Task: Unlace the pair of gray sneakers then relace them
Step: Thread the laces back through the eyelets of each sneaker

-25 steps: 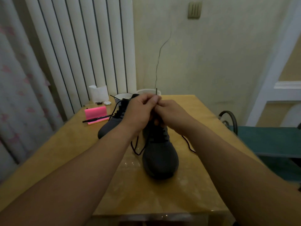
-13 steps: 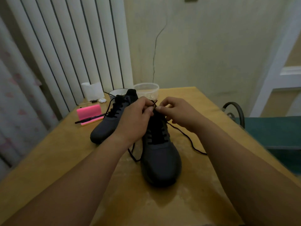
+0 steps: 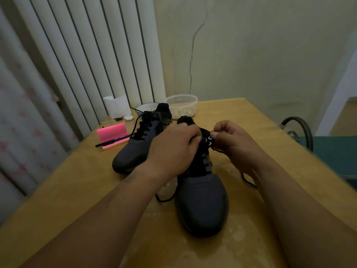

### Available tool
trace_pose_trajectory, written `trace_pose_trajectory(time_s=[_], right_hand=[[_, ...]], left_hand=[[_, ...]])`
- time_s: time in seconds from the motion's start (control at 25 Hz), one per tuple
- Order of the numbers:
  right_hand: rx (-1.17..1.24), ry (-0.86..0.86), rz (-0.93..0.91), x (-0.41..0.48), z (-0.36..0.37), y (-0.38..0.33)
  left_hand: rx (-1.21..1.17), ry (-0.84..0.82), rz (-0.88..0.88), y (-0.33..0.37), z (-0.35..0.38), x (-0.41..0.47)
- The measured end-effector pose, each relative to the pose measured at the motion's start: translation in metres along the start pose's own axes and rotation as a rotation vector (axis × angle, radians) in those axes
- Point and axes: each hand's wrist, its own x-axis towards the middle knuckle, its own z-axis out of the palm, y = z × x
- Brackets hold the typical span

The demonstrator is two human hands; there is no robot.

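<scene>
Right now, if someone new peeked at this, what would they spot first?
Probably the near sneaker in the middle of the table, with the left hand gripping its top and the right hand pinching its black lace by the upper eyelets. Next comes the second sneaker, laced, just behind to the left, and the bright pink block beside it.

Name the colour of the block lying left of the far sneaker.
Bright pink; the block shows best in the head view.
</scene>
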Motion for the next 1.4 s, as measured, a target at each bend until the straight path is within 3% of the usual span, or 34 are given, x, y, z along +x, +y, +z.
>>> trace_pose_trajectory(time_s=[0.8,1.08,1.24,1.32,1.4], right_hand=[[-0.004,0.009,-0.027,-0.005,0.004,-0.004],[-0.285,-0.013,-0.046,-0.011,0.001,0.001],[-0.305,0.016,-0.04,-0.011,0.003,0.002],[-0.067,0.107,0.015,-0.009,0.003,0.001],[0.504,0.168,0.063,-0.008,-0.006,-0.007]], left_hand=[[0.247,-0.089,0.085,0.004,0.003,0.007],[0.129,-0.036,0.016,0.0,0.009,0.009],[0.026,-0.02,0.015,-0.002,0.013,0.007],[-0.23,0.153,-0.069,-0.004,0.01,-0.003],[-0.487,0.293,-0.27,-0.008,0.005,-0.02]])
